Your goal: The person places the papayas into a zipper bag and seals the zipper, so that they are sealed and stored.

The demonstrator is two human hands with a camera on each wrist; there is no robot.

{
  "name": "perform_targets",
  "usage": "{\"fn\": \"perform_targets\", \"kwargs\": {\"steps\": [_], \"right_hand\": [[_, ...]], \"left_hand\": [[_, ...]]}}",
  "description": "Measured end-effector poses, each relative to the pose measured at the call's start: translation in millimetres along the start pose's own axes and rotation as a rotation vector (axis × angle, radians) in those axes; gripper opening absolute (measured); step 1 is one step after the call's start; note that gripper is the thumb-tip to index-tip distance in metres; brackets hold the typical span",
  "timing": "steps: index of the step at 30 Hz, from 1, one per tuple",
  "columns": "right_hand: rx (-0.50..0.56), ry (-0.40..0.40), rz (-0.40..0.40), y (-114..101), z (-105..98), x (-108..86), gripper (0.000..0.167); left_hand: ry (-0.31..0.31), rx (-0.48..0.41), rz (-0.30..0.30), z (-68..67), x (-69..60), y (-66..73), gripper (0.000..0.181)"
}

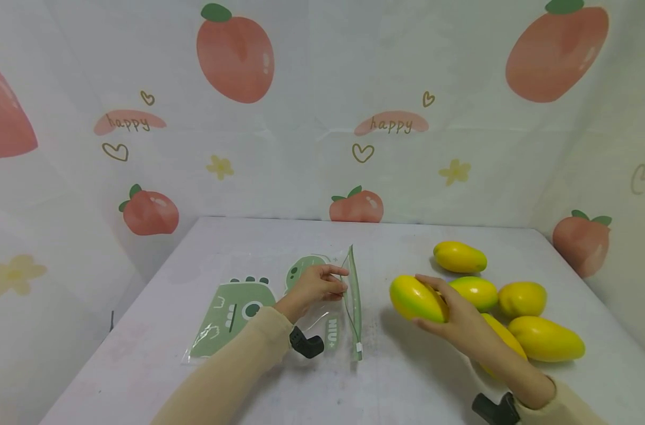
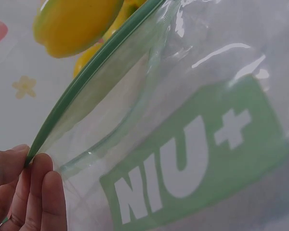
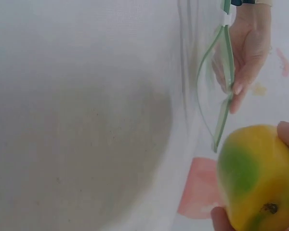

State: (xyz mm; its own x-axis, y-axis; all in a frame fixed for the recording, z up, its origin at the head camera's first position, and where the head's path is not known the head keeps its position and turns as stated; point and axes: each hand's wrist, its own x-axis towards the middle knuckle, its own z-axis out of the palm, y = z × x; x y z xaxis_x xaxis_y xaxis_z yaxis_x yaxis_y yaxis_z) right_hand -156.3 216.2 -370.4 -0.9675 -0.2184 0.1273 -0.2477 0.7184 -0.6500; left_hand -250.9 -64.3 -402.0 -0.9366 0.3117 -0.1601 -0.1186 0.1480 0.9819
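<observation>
A clear zip bag with green dinosaur prints and a green zip edge lies on the table, its mouth facing right. My left hand pinches the zip edge between thumb and finger, as the left wrist view shows, and the mouth gapes there. My right hand grips a yellow-green mango above the table, to the right of the bag's mouth. In the right wrist view the mango sits between thumb and fingers, apart from the bag.
Several more mangoes lie at the right: one at the back, others near and under my right forearm, such as the front right mango. The white table meets a fruit-print cloth behind and at both sides.
</observation>
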Motion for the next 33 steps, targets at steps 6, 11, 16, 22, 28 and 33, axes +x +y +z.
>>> {"fn": "perform_targets", "kwargs": {"steps": [6, 11, 16, 22, 28, 33], "right_hand": [[0.062, 0.071, -0.02, -4, 6, 1.3, 0.076], [0.126, 0.097, -0.015, -7, 12, 4.1, 0.076], [0.152, 0.081, -0.019, -10, 21, 7.2, 0.074], [0.162, 0.086, -0.052, -10, 36, 11.9, 0.072], [0.197, 0.056, -0.039, -16, 46, 15.1, 0.069], [0.22, 0.024, -0.009, -18, 54, 20.1, 0.069]], "left_hand": [[0.003, 0.004, 0.003, 0.3, 0.4, -0.1, 0.038], [0.002, 0.004, -0.004, 0.5, 2.1, -2.0, 0.038], [0.009, 0.013, -0.013, 1.0, 1.6, -0.9, 0.036], [0.008, 0.019, -0.023, 1.2, 1.9, -1.2, 0.036], [0.007, 0.028, -0.018, 1.6, 1.1, -0.6, 0.035], [-0.003, 0.03, 0.003, 1.9, -1.5, 1.0, 0.034]]}}
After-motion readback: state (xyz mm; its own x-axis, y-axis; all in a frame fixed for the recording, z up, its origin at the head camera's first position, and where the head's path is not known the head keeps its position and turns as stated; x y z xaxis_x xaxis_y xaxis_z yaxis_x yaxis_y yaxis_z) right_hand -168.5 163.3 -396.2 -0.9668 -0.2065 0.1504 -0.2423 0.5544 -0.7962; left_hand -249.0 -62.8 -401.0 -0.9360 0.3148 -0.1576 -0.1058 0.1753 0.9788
